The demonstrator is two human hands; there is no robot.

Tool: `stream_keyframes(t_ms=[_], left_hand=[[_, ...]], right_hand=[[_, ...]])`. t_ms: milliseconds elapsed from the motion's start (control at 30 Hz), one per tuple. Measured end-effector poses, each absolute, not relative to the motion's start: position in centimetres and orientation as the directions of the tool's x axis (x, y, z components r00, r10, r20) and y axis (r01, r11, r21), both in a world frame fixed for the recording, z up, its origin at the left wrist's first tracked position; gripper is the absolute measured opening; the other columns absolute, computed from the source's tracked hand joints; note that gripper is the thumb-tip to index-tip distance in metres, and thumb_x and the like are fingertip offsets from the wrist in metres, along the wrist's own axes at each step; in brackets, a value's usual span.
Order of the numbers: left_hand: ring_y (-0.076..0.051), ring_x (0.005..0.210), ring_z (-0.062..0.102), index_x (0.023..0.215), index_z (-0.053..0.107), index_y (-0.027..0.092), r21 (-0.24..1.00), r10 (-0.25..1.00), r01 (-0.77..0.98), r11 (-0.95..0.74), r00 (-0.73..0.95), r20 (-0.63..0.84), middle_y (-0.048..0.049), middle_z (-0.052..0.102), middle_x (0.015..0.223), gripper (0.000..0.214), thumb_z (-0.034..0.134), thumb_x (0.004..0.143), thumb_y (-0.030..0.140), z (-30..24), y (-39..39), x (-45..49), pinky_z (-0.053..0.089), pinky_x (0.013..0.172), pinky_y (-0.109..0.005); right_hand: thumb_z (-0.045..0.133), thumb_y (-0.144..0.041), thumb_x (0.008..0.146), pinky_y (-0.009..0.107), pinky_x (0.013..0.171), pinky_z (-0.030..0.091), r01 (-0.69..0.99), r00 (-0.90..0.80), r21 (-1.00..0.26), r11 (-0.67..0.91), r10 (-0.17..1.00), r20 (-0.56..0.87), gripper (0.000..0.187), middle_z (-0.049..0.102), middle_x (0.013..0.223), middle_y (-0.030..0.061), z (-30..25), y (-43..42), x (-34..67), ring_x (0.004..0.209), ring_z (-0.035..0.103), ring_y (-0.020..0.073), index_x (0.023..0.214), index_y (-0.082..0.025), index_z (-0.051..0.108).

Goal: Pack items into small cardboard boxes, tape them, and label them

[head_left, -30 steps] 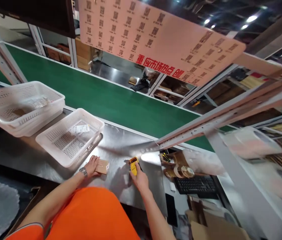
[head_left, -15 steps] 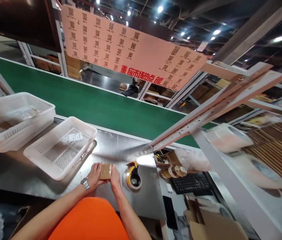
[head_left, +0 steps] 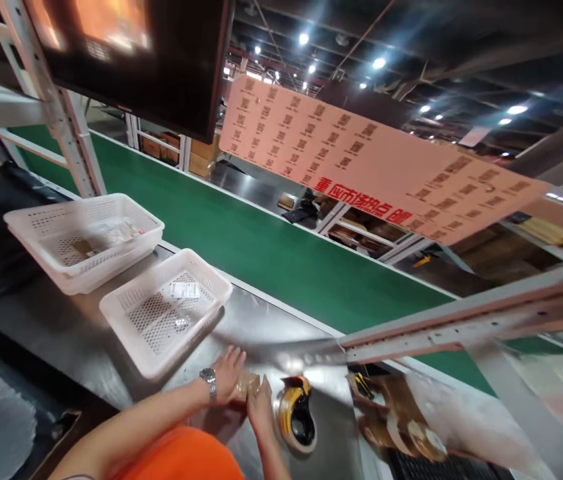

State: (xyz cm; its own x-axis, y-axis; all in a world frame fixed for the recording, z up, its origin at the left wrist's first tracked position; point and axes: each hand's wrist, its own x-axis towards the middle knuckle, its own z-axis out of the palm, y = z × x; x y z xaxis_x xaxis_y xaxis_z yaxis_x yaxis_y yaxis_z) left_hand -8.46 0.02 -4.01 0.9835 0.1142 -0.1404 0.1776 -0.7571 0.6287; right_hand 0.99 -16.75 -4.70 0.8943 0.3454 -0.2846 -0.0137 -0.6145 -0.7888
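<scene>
A small brown cardboard box (head_left: 245, 387) is between my two hands above the metal bench. My left hand (head_left: 226, 373), with a silver watch at the wrist, lies against its left side, fingers reaching over the far edge. On the right side my right hand (head_left: 260, 403) is closed on the box, partly hiding it. Just right of that hand stands a yellow and black tape dispenser (head_left: 288, 410) with a roll of tape. A white perforated basket (head_left: 124, 353) sits up and to the left, holding a labelled packet (head_left: 184, 290) and a small clear piece.
Stacked white baskets (head_left: 36, 227) with clear bags stand farther left. A green conveyor belt (head_left: 261, 253) runs behind the bench (head_left: 241, 317). A slanted metal post (head_left: 411, 343) rises at right, near tape rolls (head_left: 426, 440) and a keyboard (head_left: 451, 467). A pink code board (head_left: 381, 160) hangs above.
The view has swung left, so the scene sits farther right. Both hands still have the box; the left fingers are more stretched out, and the box is more covered.
</scene>
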Motion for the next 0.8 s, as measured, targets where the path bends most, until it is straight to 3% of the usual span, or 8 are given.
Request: stream_keyframes(t_ms=[67, 133, 233, 333, 467, 667, 800], left_hand=[[-0.048, 0.173, 0.048, 0.182, 0.046, 0.019, 0.673, 0.205, 0.138, -0.727, 0.978, 0.021, -0.0288, 0.052, 0.183, 0.089, 0.07, 0.098, 0.036, -2.7, 3.8, -8.3, 0.044, 0.141, -0.072], [-0.04, 0.163, 0.062, 0.175, 0.056, 0.022, 0.683, 0.345, 0.18, -0.708, 0.932, 0.111, -0.0226, 0.066, 0.172, 0.07, 0.06, 0.106, 0.029, -1.4, 9.0, -8.5, 0.051, 0.138, -0.066], [-0.037, 0.151, 0.07, 0.164, 0.063, 0.012, 0.652, 0.526, 0.36, -0.668, 0.848, 0.07, -0.0231, 0.073, 0.158, 0.056, 0.05, 0.111, 0.021, -0.6, 18.0, -9.1, 0.056, 0.134, -0.059], [-0.039, 0.14, 0.075, 0.149, 0.07, 0.006, 0.601, 0.629, 0.511, -0.615, 0.777, -0.019, -0.0227, 0.08, 0.142, 0.047, 0.052, 0.106, 0.011, -1.5, 25.5, -10.0, 0.058, 0.129, -0.06], [-0.039, 0.143, 0.071, 0.133, 0.074, 0.01, 0.54, 0.641, 0.586, -0.604, 0.76, -0.108, -0.0192, 0.08, 0.14, 0.039, 0.067, 0.094, 0.008, -3.6, 30.7, -10.5, 0.054, 0.131, -0.059], [-0.044, 0.157, 0.059, 0.138, 0.071, 0.018, 0.457, 0.588, 0.617, -0.64, 0.777, -0.225, -0.0225, 0.068, 0.165, 0.055, 0.078, 0.084, 0.016, -5.6, 32.6, -9.0, 0.055, 0.126, -0.057], [-0.043, 0.146, 0.066, 0.149, 0.065, 0.012, 0.402, 0.592, 0.653, -0.642, 0.755, -0.283, -0.0246, 0.07, 0.155, 0.067, 0.084, 0.085, 0.02, -6.2, 33.7, -8.4, 0.057, 0.122, -0.052]], right_hand=[[0.054, -0.089, 0.087, 0.07, 0.147, 0.027, 0.095, 0.91, -0.706, -0.701, 0.349, -0.225, 0.107, 0.049, 0.181, 0.0402, -5.7, -16.0, 0.3, 0.178, 0.032, 0.0589, 0.153, -0.006, 0.065], [0.039, -0.084, 0.096, 0.083, 0.141, 0.027, 0.234, 0.921, -0.546, -0.804, 0.364, -0.142, 0.104, 0.045, 0.183, 0.0408, -7.1, -15.0, -0.6, 0.179, 0.03, 0.0602, 0.159, -0.004, 0.063], [0.031, -0.085, 0.099, 0.093, 0.132, 0.029, 0.322, 0.932, -0.296, -0.899, 0.357, -0.069, 0.108, 0.046, 0.181, 0.0433, -9.3, -13.4, -1.5, 0.176, 0.033, 0.0643, 0.162, -0.005, 0.065], [0.029, -0.089, 0.096, 0.091, 0.132, 0.03, 0.313, 0.945, -0.231, -0.921, 0.326, -0.019, 0.112, 0.05, 0.18, 0.0411, -11.1, -12.5, -2.0, 0.174, 0.038, 0.063, 0.165, -0.009, 0.066], [0.029, -0.088, 0.096, 0.089, 0.134, 0.028, 0.315, 0.948, -0.229, -0.921, 0.314, 0.042, 0.109, 0.053, 0.179, 0.039, -12.7, -12.8, -2.1, 0.172, 0.043, 0.0615, 0.166, -0.014, 0.067], [0.032, -0.087, 0.095, 0.088, 0.135, 0.03, 0.301, 0.953, -0.159, -0.94, 0.301, 0.024, 0.106, 0.056, 0.178, 0.0351, -13.3, -13.3, -2.2, 0.17, 0.048, 0.0602, 0.168, -0.02, 0.067], [0.031, -0.081, 0.098, 0.088, 0.135, 0.033, 0.32, 0.946, -0.086, -0.943, 0.324, -0.028, 0.107, 0.051, 0.179, 0.0412, -12.6, -13.0, -2.2, 0.169, 0.049, 0.0624, 0.168, -0.007, 0.064]])
